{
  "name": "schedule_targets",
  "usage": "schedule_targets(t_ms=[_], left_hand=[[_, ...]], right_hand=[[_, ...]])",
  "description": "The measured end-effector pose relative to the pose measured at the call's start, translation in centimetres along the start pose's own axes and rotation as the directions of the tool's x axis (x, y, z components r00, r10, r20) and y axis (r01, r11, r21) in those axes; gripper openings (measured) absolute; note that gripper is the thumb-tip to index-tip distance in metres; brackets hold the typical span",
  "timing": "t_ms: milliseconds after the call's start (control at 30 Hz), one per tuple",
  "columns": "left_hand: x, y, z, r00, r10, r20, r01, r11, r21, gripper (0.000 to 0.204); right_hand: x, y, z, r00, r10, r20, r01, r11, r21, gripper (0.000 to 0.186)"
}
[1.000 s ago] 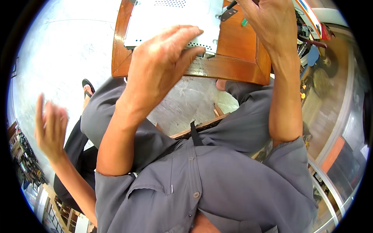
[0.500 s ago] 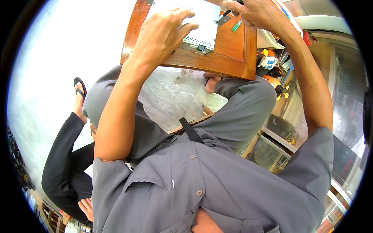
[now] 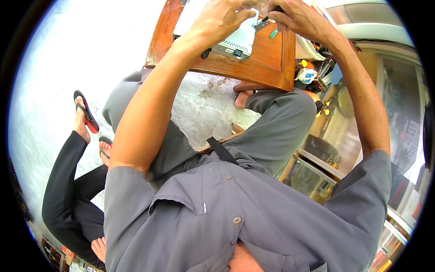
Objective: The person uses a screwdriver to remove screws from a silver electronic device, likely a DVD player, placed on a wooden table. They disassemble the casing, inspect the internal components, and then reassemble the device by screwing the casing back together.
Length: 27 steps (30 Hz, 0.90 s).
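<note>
A silver metal case (image 3: 236,41) with rows of small holes and a black socket lies on a brown wooden stool or small table (image 3: 267,54) in front of me. My right hand (image 3: 294,17) grips a black-handled screwdriver (image 3: 263,21), its shaft angled toward the case's right edge. My left hand (image 3: 222,20) reaches across the case to that edge. Its thumb and forefinger are curled close together by the screwdriver's tip; whatever they pinch is too small to tell. A small green-handled tool (image 3: 273,34) lies on the wood. A black knob-like piece (image 3: 206,53) shows below my left wrist.
On the right, an orange tool with yellow knobs (image 3: 322,108), a white packet (image 3: 308,75) and a glass cabinet (image 3: 398,109) stand close. Another person's black-clothed legs (image 3: 63,181) and sandalled feet are at the left. My knees flank the wooden piece.
My left hand has moved right across the case, from fingers spread over its top to curled at its right edge. The right hand stays on the screwdriver. The other person's feet have come further into view.
</note>
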State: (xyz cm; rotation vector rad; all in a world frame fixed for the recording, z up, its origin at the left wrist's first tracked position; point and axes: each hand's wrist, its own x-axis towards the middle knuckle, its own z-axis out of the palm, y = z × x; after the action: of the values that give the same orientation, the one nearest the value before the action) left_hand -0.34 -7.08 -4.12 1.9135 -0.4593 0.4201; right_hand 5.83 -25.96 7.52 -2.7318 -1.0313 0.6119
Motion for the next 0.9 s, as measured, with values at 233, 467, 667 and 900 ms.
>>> schedule_targets(t_ms=[233, 467, 667, 900], left_hand=[[1.8, -1.0, 2.2, 0.996, 0.025, 0.083, -0.015, 0.993, -0.120, 0.021], [2.6, -1.8, 2.1, 0.977, -0.037, 0.210, 0.096, 0.955, -0.279, 0.021], [3.0, -1.2, 2.0, 0.961, -0.043, 0.272, 0.125, 0.949, -0.290, 0.019], [3.0, -3.1, 2.9, 0.962, 0.012, 0.271, 0.057, 0.968, -0.246, 0.021]], right_hand=[[0.0, -0.5, 1.3, 0.984, 0.048, -0.173, -0.087, 0.971, -0.222, 0.029], [0.0, -0.2, 2.4, 0.966, -0.007, -0.258, 0.022, 0.998, 0.058, 0.021], [0.0, -1.1, 2.8, 0.939, 0.142, -0.312, -0.138, 0.990, 0.037, 0.018], [0.7, 0.5, 4.4, 0.893, -0.072, -0.445, 0.114, 0.991, 0.068, 0.015]])
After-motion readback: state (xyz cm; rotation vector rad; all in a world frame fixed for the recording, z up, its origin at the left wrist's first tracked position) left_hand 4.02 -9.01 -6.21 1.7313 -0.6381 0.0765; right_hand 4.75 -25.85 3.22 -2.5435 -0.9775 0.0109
